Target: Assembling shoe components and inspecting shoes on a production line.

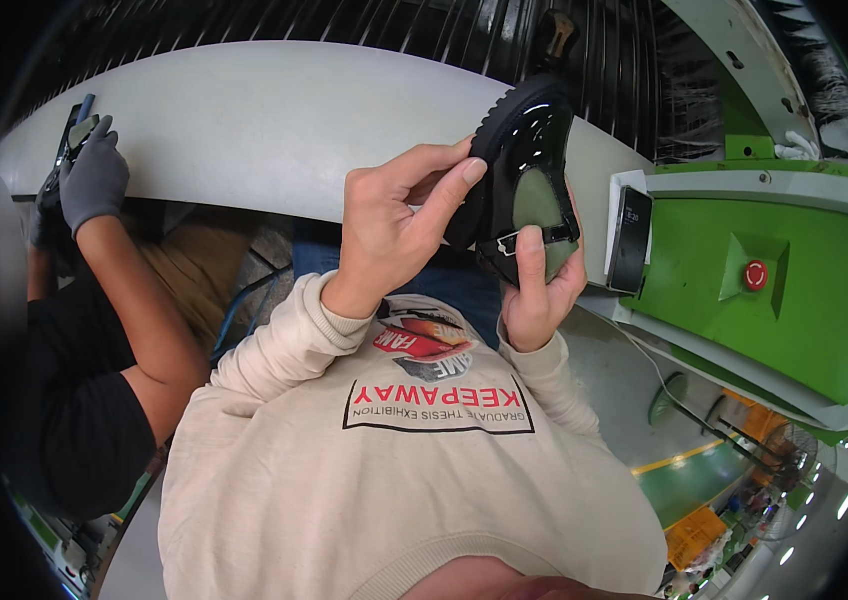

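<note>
A cream sweatshirt (pixel 394 500) with a printed front lies nearest the camera, its sleeves reaching toward a shoe (pixel 547 125) held up over the near edge of a white table (pixel 264 120), close to its right end. The shoe is black and very glossy, with bright streaks of light across its rounded toe, which points away from the person. Its thick dark sole (pixel 498 113) faces left and shows a ridged edge. A muted green lining (pixel 537 200) shows in the opening, and a narrow black strap (pixel 556 234) with a silvery buckle (pixel 507 244) crosses near the heel.

The right hand (pixel 547 290) grips the heel end firmly, thumb laid on the upper by the strap. The left hand (pixel 399 215) has thumb and forefinger tips close together at the sole's side; whether they pinch it, I cannot tell.

On the left, a co-worker's grey-gloved hand (pixel 96 180) is at another dark shoe (pixel 66 150). On the right stands a green machine (pixel 814 240) with a red button (pixel 755 275).
</note>
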`<action>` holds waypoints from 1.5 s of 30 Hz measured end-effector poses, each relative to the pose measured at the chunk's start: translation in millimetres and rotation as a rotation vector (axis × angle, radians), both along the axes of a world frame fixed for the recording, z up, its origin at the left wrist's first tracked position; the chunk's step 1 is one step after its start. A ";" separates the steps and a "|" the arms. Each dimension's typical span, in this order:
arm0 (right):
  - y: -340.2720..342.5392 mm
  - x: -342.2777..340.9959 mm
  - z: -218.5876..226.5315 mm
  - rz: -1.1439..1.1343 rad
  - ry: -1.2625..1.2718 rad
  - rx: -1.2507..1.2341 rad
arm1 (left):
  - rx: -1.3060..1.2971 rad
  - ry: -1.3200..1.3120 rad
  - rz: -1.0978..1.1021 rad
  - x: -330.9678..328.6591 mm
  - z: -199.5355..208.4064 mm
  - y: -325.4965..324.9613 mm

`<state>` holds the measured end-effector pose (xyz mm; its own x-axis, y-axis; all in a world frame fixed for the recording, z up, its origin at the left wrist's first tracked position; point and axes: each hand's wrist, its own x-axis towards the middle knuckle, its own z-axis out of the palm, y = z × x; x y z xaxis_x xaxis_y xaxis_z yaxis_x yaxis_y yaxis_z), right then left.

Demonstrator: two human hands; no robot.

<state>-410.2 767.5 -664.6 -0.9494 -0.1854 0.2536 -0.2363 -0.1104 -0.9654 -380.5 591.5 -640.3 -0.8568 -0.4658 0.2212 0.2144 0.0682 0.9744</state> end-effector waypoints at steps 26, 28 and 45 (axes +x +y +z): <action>-25.5 -35.1 39.8 0.706 -0.488 -0.007 | 0.735 -0.092 -0.084 67.7 -27.6 -9.0; -28.3 -28.8 29.2 0.659 -0.314 0.022 | 0.735 -0.136 -0.089 71.6 -39.7 -9.7; 20.8 -48.2 71.2 0.386 0.973 0.463 | 1.245 -0.273 -0.065 14.9 -26.4 -0.8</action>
